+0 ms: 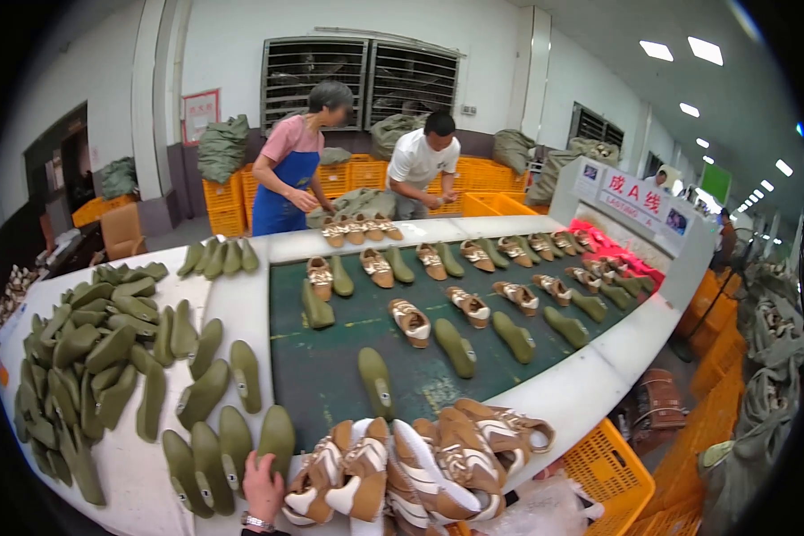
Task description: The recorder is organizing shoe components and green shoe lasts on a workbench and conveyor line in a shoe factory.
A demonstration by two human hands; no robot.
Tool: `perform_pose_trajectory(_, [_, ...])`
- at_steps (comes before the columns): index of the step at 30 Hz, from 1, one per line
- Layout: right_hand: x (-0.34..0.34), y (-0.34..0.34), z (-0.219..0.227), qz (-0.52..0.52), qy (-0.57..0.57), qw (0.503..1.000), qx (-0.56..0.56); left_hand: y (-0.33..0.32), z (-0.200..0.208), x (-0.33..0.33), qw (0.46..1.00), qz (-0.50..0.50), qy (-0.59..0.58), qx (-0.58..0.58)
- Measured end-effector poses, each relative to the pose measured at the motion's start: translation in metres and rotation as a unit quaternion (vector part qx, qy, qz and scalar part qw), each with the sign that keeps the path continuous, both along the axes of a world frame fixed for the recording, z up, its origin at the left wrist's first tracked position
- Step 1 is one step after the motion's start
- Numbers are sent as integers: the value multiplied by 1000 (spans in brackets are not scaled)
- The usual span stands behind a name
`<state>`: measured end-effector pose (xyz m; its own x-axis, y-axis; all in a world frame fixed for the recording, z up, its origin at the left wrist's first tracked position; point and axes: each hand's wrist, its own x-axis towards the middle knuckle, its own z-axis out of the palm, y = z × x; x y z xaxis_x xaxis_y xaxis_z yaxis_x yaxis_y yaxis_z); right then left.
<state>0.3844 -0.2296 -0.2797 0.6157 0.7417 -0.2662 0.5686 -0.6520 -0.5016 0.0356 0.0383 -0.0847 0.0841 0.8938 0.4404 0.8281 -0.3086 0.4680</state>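
Head view: a curved white worktop [241,322] wraps round the near end of a dark green conveyor belt [330,366].
Left hand: the left hand [263,487] lies at the near edge of the worktop, a wristwatch at its wrist, fingers curled loosely; its fingertips touch the heel ends of the nearest green shoe lasts [232,447]. Whether it actually grips one I cannot tell.
Right hand: not in view.
Nearest lasts: four or five stand side by side in a row at the near edge, toes pointing away, apparently lined up so each can be picked singly.
Shoe uppers: a loose heap of brown-and-white shoe uppers [420,473] sits just right of the hand, overlapping the near rim of the belt, within reach of the same hand.
Last pile: a large heap of lasts [89,375] covers the left end of the worktop, unsorted, likely stock.
Belt load: single lasts [377,380] and lasted shoes [411,322] lie apart in slanting rows down the belt, spaced so they do not touch.
Co-workers: two people [366,161] stand at the far edge, bent over shoes there.
Crate: a yellow crate [603,464] stands below the worktop's right corner.
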Motion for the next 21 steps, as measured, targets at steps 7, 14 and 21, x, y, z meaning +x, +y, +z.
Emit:
perform_pose_trajectory(7, [7,0,12,0,20,1000,-13,0,2,8,998,-11,-36,-41])
perform_pose_trajectory(14, [11,-4,2,6,-3,1000,-17,1,4,11,998,-16,-30,-45])
perform_pose_trajectory(21, [3,-4,3,-10,-26,999,15,-1,4,9,999,-17,-24,-24])
